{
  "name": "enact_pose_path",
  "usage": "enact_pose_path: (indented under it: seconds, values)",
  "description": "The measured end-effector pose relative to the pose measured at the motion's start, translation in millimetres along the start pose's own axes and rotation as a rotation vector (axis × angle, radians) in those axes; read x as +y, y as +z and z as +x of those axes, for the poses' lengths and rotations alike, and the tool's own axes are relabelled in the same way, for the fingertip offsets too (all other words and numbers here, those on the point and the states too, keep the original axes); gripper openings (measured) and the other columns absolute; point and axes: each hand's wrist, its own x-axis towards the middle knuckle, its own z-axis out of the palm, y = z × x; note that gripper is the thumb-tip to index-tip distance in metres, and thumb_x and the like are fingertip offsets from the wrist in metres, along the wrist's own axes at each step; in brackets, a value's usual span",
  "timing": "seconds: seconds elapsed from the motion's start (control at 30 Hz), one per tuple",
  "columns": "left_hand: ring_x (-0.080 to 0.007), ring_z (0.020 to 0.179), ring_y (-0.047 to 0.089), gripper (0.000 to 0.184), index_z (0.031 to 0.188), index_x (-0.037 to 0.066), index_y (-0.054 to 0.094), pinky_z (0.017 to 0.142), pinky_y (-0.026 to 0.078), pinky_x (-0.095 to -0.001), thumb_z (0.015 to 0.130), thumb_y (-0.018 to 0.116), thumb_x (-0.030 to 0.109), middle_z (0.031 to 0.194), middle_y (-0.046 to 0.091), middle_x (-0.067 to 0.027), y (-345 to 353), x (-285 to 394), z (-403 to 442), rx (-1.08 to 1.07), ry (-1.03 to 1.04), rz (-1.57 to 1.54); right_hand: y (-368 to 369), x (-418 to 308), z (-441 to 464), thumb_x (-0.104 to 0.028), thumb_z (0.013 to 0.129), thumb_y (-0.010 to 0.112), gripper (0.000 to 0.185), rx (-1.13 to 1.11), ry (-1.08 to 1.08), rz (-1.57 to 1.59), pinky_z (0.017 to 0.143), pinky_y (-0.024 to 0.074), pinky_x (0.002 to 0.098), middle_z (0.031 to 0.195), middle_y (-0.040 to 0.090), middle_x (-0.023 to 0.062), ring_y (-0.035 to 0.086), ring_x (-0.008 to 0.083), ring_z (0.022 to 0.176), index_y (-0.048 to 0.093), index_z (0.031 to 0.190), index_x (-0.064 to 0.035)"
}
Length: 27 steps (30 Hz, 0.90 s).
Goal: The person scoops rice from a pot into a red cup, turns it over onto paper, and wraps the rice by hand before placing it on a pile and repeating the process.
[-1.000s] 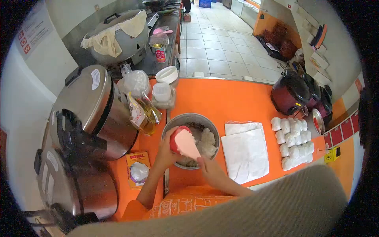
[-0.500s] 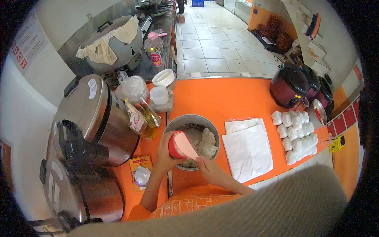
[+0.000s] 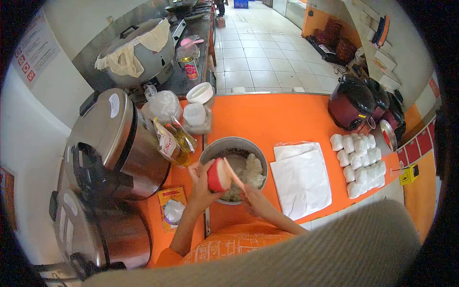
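Note:
My left hand (image 3: 201, 190) is wrapped around a small red bowl (image 3: 214, 179), tilted over a metal pot (image 3: 224, 142). White rice appears to fill the bowl to its rim. In my right hand (image 3: 256, 202) is a pale pink rice paddle (image 3: 234, 175), its blade edge-on against the bowl's open side. Cooked rice (image 3: 253, 171) lies in the pot, heaped toward the right wall, with part of the grey bottom bare. To the right of the pot lies a stack of white paper sheets (image 3: 302, 182).
Wrapped white rice portions (image 3: 359, 160) sit in rows at right, near dark red rice cookers (image 3: 350, 103) and a metal bowl (image 3: 388, 135). Large steel cookers (image 3: 105, 138) crowd the left. An oil pouch (image 3: 169, 143), plastic tubs (image 3: 196, 117) and a yellow box (image 3: 172, 198) stand between.
The paddle has turned from lying flat across the bowl's mouth to edge-on at its right side. The bowl has tilted so its rice-filled opening shows more.

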Motion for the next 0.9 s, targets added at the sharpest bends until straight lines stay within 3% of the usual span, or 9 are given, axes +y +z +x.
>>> enact_pose_path:
  seconds: [0.13,0.2,0.4,0.5,0.57,0.6,0.7,0.8,0.9]
  values:
    - [-0.0367,0.116,0.037,0.102,0.134,0.005,0.033,0.099,0.036,-0.0465,0.05,0.09,0.022,0.123,0.029,-0.0178,11,0,-6,0.128,-0.044,0.048,30,5,7,-0.042,0.1,0.031,0.047,-0.011,-0.231,-0.156,0.057,0.0391,0.0332,0.068,0.047,0.0049,0.045,0.0182,0.062,0.051,0.087,-0.0023]
    - [-0.0353,0.116,0.037,0.097,0.132,0.005,0.034,0.1,0.034,-0.0444,0.05,0.087,0.011,0.123,0.03,-0.0173,15,3,-7,0.221,-0.024,-0.026,38,-7,1,-0.039,0.101,0.032,0.04,0.043,-0.365,-0.252,0.051,0.0363,0.0284,0.061,0.044,0.003,0.042,0.0153,0.054,0.048,0.084,-0.0069]
    - [-0.0297,0.118,0.044,0.094,0.129,0.004,0.034,0.1,0.039,-0.0429,0.052,0.087,0.009,0.127,0.04,-0.015,9,-5,-8,0.428,-0.055,-0.549,9,-22,41,-0.034,0.1,0.037,0.041,0.226,-0.437,-0.561,0.072,0.0465,0.0388,0.09,0.059,0.022,0.059,0.0327,0.081,0.058,0.102,0.0013]
    - [-0.0272,0.118,0.049,0.102,0.134,0.004,0.028,0.099,0.043,-0.0411,0.053,0.089,0.017,0.13,0.044,-0.014,-6,6,-5,0.35,-0.054,-0.823,4,-34,24,-0.035,0.1,0.033,0.042,0.418,-0.62,-1.234,0.084,0.0432,0.045,0.109,0.057,0.0221,0.053,0.0359,0.103,0.057,0.111,-0.0018]
    - [-0.0275,0.12,0.048,0.109,0.137,0.004,0.025,0.099,0.042,-0.041,0.051,0.09,0.019,0.133,0.042,-0.0149,-17,22,-10,0.233,-0.112,-0.961,9,-36,16,-0.044,0.099,0.033,0.049,0.196,-0.602,-0.765,0.086,0.0424,0.0457,0.121,0.055,0.0176,0.051,0.0322,0.107,0.054,0.12,-0.0057]
    - [-0.0299,0.128,0.04,0.127,0.145,0.004,0.014,0.107,0.033,-0.0432,0.048,0.092,0.032,0.14,0.036,-0.0186,-19,29,-9,0.141,-0.102,-1.024,11,-37,11,-0.048,0.098,0.032,0.053,0.097,-0.58,-0.532,0.087,0.042,0.0461,0.126,0.054,0.0154,0.051,0.0303,0.109,0.053,0.124,-0.0076]
    - [-0.0305,0.136,0.028,0.14,0.148,0.005,0.002,0.113,0.019,-0.0439,0.046,0.089,0.047,0.145,0.029,-0.0211,-22,52,4,-0.051,0.118,-0.962,11,-46,-17,-0.059,0.094,0.032,0.064,-0.407,0.185,0.95,0.093,0.0421,0.0465,0.132,0.051,0.0112,0.051,0.0269,0.114,0.045,0.134,-0.0106]
    - [-0.0352,0.135,0.03,0.109,0.149,0.014,0.008,0.113,0.021,-0.045,0.071,0.067,0.062,0.146,0.031,-0.0175,-17,89,14,0.344,-0.413,-1.032,-16,-29,-38,-0.056,0.095,0.032,0.063,-0.272,0.043,0.932,0.101,0.0405,0.0439,0.139,0.043,0.0127,0.048,0.0268,0.124,0.038,0.139,-0.0107]
    - [-0.0352,0.128,0.039,0.104,0.147,0.013,0.012,0.11,0.027,-0.0491,0.073,0.066,0.063,0.139,0.039,-0.0154,-10,62,-8,0.326,-0.017,-1.018,-85,-1,-51,-0.053,0.096,0.031,0.06,-0.199,-0.175,0.851,0.102,0.0395,0.0429,0.137,0.045,0.0126,0.048,0.0263,0.123,0.038,0.139,-0.0102]
